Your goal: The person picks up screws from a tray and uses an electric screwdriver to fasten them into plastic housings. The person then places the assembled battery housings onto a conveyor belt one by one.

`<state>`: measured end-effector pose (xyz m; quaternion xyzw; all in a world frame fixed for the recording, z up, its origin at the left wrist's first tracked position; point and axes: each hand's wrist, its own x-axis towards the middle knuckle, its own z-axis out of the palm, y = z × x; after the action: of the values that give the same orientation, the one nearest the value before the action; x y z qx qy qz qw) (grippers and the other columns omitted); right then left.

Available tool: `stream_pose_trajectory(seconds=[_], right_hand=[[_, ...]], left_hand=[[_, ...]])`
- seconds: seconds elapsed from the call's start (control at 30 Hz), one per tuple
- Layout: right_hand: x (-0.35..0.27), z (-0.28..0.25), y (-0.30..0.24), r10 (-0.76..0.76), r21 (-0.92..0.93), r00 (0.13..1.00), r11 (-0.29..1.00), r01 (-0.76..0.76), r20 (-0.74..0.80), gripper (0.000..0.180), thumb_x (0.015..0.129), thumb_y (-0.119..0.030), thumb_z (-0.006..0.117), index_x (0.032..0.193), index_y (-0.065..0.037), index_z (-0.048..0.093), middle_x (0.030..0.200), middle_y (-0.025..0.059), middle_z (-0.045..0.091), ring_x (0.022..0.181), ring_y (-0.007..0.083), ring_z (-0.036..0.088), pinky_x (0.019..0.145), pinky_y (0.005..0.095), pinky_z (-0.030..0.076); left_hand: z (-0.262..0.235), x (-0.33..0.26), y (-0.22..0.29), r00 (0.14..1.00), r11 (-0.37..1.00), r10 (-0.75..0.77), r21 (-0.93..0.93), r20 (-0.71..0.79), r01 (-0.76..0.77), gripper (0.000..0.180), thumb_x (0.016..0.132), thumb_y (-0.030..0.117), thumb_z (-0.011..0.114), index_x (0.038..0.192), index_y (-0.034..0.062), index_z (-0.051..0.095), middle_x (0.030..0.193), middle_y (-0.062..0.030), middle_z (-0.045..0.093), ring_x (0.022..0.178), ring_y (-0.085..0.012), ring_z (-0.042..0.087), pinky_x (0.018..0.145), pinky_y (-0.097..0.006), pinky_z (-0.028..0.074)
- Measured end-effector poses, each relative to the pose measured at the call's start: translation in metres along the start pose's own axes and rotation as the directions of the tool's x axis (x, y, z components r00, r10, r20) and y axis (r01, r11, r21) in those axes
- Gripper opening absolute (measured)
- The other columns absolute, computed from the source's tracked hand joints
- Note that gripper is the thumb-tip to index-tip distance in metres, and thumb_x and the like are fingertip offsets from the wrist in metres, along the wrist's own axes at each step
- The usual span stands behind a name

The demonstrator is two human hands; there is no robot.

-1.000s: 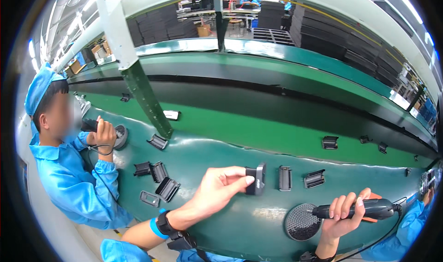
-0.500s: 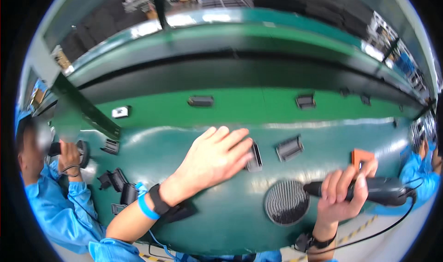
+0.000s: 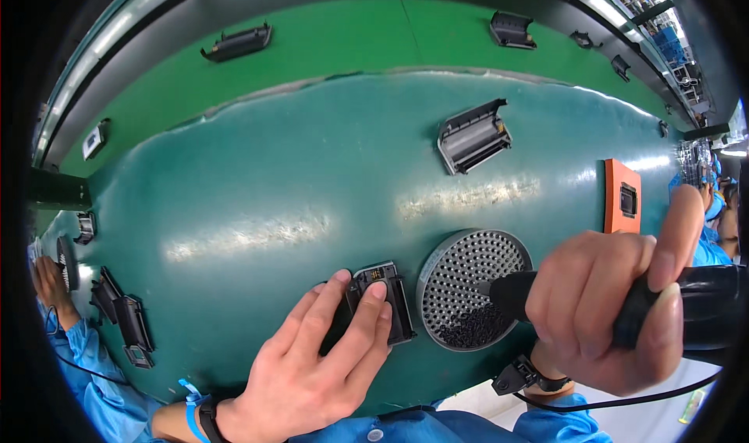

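My left hand [image 3: 312, 357] has its fingers on a small black plastic housing [image 3: 396, 310], which lies on the green table; its left part is hidden under the fingers. My right hand [image 3: 601, 302] is wrapped round a black electric screwdriver [image 3: 710, 306] with a cable. The driver's front end points left over a round grey screw tray [image 3: 425, 287], full of small holes. Black screws [image 3: 476, 326] lie heaped in the tray's near part. Whether the bit touches a screw I cannot make out. Beyond the tray sits another open dark housing [image 3: 476, 138].
An orange block [image 3: 616, 197] with a dark recess stands at right. Several housings ride on the bright green belt [image 3: 351, 41] at the back. At left lie more black parts [image 3: 125, 310], near a co-worker's hand [image 3: 53, 291] and tray.
My view has tilted down toward the table. My left hand has come nearer with the housing and settled its fingers on it. The screwdriver stays in my right hand at the screw tray.
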<state>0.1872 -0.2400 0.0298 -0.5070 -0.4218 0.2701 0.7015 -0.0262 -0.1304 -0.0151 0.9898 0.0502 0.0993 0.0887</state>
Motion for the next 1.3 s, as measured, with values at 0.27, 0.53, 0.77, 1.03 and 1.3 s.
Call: stream_pose_trajectory(seconds=[0.27,0.53,0.77,1.03,1.3], right_hand=[[-0.004,-0.001,0.016,0.013,0.136,0.997,0.990,-0.023,0.071,0.026,0.105,-0.023,0.054,0.110,-0.012,0.031,0.053,0.0027,0.051,0.040,0.0152,0.048,0.042,0.0295,0.042],[-0.006,0.008,0.019,-0.001,0.069,0.992,0.998,-0.008,0.124,0.023,0.104,-0.019,0.053,0.109,-0.011,0.032,0.051,0.0034,0.051,0.039,0.0149,0.048,0.040,0.0278,0.041],[-0.004,0.016,0.024,-0.065,0.067,0.991,0.996,0.058,0.119,0.022,0.104,-0.017,0.053,0.108,-0.009,0.033,0.052,0.0031,0.052,0.037,0.0136,0.047,0.038,0.0262,0.041],[0.004,0.017,0.020,-0.172,0.284,0.984,0.942,0.178,-0.045,0.014,0.106,-0.016,0.047,0.108,-0.006,0.038,0.056,0.0000,0.045,0.041,0.0098,0.046,0.040,0.0225,0.044],[0.014,0.051,0.034,-0.179,0.158,0.981,0.973,0.166,0.072,0.013,0.107,-0.019,0.043,0.108,-0.007,0.039,0.059,0.0002,0.046,0.045,0.0099,0.045,0.044,0.0256,0.043]], left_hand=[[0.012,-0.007,-0.003,0.997,0.995,-0.067,-0.083,-0.046,0.063,0.044,0.068,0.017,0.087,0.106,-0.0015,0.075,0.129,-0.0174,0.069,0.116,-0.0424,0.067,0.091,-0.047,0.063],[0.015,-0.012,-0.007,0.994,0.992,-0.077,-0.108,-0.073,0.069,0.043,0.069,0.017,0.086,0.107,-0.0006,0.075,0.131,-0.0169,0.068,0.120,-0.0418,0.065,0.093,-0.047,0.063],[0.023,-0.022,-0.015,0.991,0.994,-0.044,-0.101,-0.128,0.031,0.037,0.074,0.018,0.082,0.105,0.0002,0.076,0.132,-0.0149,0.067,0.121,-0.0416,0.065,0.095,-0.047,0.063],[0.030,-0.017,-0.013,0.984,0.992,-0.034,-0.128,-0.177,0.011,0.023,0.080,0.011,0.074,0.101,0.0024,0.076,0.125,-0.0103,0.069,0.120,-0.0368,0.067,0.098,-0.040,0.062],[0.021,-0.012,-0.018,0.985,0.996,-0.035,-0.082,-0.170,0.021,0.020,0.080,0.011,0.070,0.098,0.0034,0.076,0.123,-0.0089,0.070,0.119,-0.0342,0.068,0.098,-0.038,0.062]])
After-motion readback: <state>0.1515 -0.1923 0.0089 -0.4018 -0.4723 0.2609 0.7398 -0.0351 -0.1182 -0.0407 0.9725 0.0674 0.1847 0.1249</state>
